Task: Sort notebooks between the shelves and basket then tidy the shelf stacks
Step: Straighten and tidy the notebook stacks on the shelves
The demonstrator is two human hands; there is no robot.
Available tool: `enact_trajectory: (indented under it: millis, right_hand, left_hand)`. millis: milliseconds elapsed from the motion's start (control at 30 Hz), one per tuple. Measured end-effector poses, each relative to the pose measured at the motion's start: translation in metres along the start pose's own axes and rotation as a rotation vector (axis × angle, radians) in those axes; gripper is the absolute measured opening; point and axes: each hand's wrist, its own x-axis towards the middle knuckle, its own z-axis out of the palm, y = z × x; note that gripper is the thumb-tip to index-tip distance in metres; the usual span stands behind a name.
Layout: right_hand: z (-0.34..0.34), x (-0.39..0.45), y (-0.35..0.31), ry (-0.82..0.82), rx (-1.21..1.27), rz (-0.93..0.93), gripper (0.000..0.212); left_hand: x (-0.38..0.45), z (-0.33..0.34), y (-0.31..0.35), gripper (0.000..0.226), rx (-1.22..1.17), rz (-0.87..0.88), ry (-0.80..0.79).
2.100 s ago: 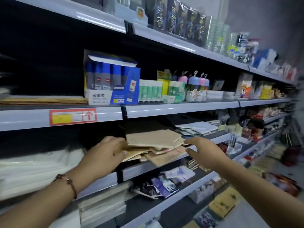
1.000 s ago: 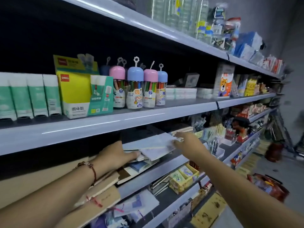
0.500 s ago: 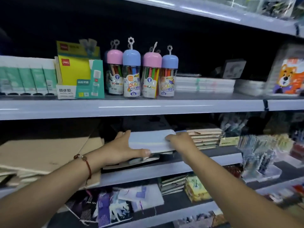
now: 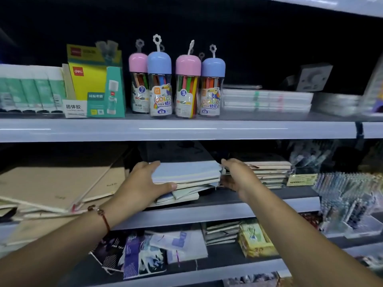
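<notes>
A stack of pale blue notebooks (image 4: 186, 172) sits on the middle shelf (image 4: 228, 212), near its front edge, with a few thinner books poking out crooked underneath. The left hand (image 4: 145, 183) holds the left end of the stack, its grip wrapped around it with the thumb along the front and the fingers reaching over the top. The right hand (image 4: 238, 175) touches the right end of the stack, with its fingers bent against the edges. A red string bracelet (image 4: 101, 214) is on the left wrist. Just to the right of the stack is a neat pile of brown notebooks (image 4: 269, 172). To the left lie big brown paper pads (image 4: 51, 185), tilted and messy. On the shelf above stand four crayon jars (image 4: 176, 83) with pink and blue lids, and a yellow and green glue stick box (image 4: 95, 88) beside them. On the shelf below lie dark picture notebooks (image 4: 134, 253).
</notes>
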Motion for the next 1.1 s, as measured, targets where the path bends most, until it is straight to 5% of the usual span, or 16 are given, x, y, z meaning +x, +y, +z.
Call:
enact_trajectory:
  millis: [333,533,667,867,1100]
  right_hand:
    - [-0.008,0.019,0.012,0.086,-0.076,-0.039,0.015]
    - [0.008,0.025,0.012,0.167,-0.126,-0.058,0.009]
    - [0.006,0.028,0.016,0.064,0.005,0.027,0.010]
    - [0.002,0.025,0.020,-0.137,-0.023,0.062,0.008]
    - [0.008,0.009,0.032,-0.259,-0.040,0.045,0.015]
  left_hand:
    - [-0.002,0.023,-0.001,0.087,-0.104,0.001,0.134]
    - [-0.029,0.043,0.002,0.116,-0.149,0.057,0.147]
    - [-0.031,0.047,0.004,0.120,0.021,0.055,0.129]
    - [-0.034,0.041,-0.007,0.091,-0.076,0.013,0.164]
    - [-0.042,0.032,-0.019,0.086,-0.014,0.018,0.231]
